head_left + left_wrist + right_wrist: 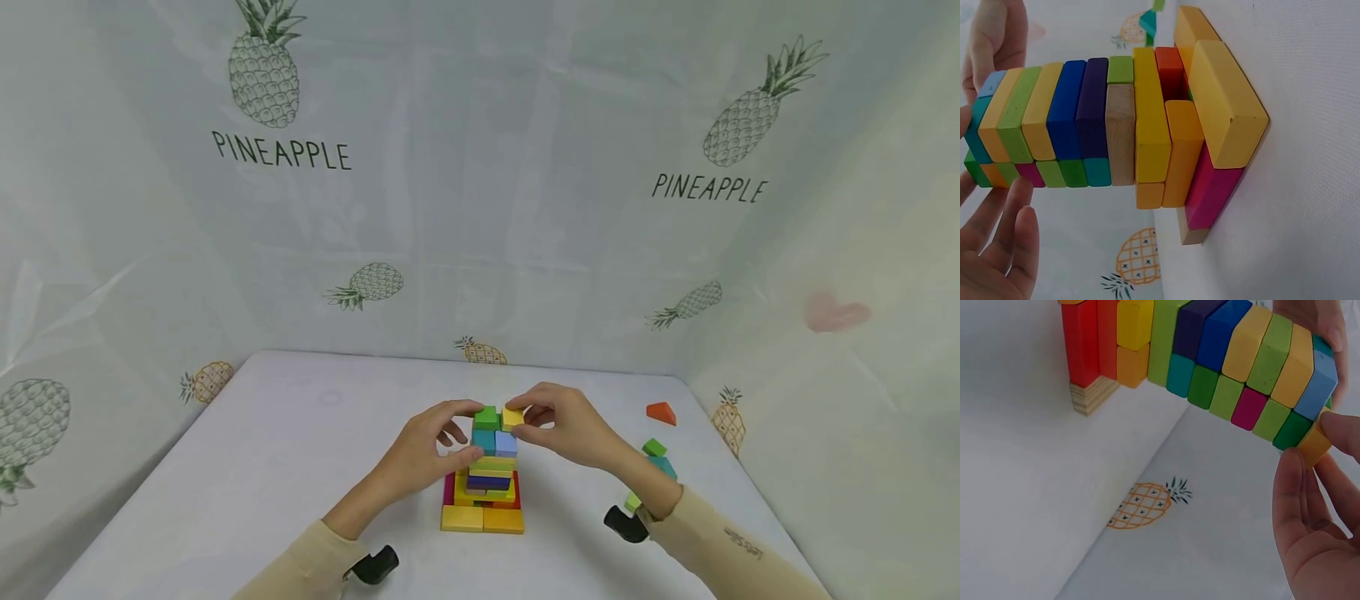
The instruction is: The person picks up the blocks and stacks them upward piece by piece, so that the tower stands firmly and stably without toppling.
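Observation:
A tall tower [491, 467] of coloured wooden blocks stands on the white table, its wide base including two yellow-orange blocks in front. My left hand [418, 450] holds the tower's upper left side, index fingertip at the green block [486, 417] on top and thumb near the teal block [483, 440]. With thumb and fingertips, my right hand [567, 427] pinches a small yellow block [1315, 444] at the top right, beside the green one. Layers of yellow, light green, blue and purple blocks [1092, 106] show along the tower in the left wrist view.
On the table's right side lie an orange-red block [662, 412], a green block [654, 447], a teal block [664, 467] and a light green block [632, 502], partly behind my right forearm. A white curtain [480, 208] with pineapple prints hangs behind the table.

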`<state>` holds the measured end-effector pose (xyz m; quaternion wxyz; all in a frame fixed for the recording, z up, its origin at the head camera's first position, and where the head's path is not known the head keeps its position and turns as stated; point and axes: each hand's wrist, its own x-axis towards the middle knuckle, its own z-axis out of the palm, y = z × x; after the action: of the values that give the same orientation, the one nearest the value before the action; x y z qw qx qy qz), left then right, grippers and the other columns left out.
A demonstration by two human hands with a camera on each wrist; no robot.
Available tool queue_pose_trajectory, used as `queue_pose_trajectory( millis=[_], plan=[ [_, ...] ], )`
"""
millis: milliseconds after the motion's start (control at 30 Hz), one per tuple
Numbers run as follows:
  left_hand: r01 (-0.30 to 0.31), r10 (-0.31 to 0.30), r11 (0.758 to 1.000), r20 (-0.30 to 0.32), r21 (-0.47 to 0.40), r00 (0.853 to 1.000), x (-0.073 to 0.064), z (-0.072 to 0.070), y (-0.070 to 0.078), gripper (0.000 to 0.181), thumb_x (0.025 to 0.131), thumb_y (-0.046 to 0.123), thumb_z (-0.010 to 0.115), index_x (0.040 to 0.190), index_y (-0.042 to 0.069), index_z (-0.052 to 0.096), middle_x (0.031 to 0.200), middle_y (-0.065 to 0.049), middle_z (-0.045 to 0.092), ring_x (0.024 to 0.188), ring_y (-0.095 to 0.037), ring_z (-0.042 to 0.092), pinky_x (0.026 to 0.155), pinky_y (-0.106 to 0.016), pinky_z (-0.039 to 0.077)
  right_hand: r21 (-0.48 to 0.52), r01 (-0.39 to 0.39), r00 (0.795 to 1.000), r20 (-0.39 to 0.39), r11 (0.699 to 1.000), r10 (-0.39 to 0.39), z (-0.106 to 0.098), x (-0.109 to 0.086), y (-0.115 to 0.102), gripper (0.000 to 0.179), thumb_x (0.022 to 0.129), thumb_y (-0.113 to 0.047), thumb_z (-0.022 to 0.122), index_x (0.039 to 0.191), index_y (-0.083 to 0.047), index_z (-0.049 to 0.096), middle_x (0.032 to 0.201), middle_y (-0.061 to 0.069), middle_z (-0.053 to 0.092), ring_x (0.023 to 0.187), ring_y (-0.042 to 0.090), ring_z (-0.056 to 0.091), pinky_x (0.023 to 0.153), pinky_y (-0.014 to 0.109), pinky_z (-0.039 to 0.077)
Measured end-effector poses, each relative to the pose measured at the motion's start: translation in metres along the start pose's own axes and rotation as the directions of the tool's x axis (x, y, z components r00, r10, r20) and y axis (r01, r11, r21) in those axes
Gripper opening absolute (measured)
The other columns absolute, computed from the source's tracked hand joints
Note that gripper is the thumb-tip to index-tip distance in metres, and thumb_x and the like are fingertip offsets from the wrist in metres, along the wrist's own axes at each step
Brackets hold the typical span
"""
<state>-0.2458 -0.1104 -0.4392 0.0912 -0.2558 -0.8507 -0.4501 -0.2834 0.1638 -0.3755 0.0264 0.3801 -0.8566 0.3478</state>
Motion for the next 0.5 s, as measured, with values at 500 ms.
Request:
queue_pose_trajectory(
  millis=[500],
  plan=[
    [0.010, -0.010, 1.000, 0.031, -0.009, 0.999, 0.0017, -0.0040, -0.0003, 0.060, 0.094, 0.044, 0.081, 0.149, 0.032, 0.057, 0.140, 0.009, 0.064, 0.103, -0.009, 0.064, 0.091, -0.029, 0.058, 0.034, -0.015, 1.000, -0.001, 0.999, 0.015, 0.0068, 0.0016, 0.0004, 0.031, 0.094, -0.018, 0.084, 0.123, -0.011, 0.077, 0.115, 0.000, 0.074, 0.094, 0.012, 0.069, 0.088, 0.028, 0.062]
  ],
)
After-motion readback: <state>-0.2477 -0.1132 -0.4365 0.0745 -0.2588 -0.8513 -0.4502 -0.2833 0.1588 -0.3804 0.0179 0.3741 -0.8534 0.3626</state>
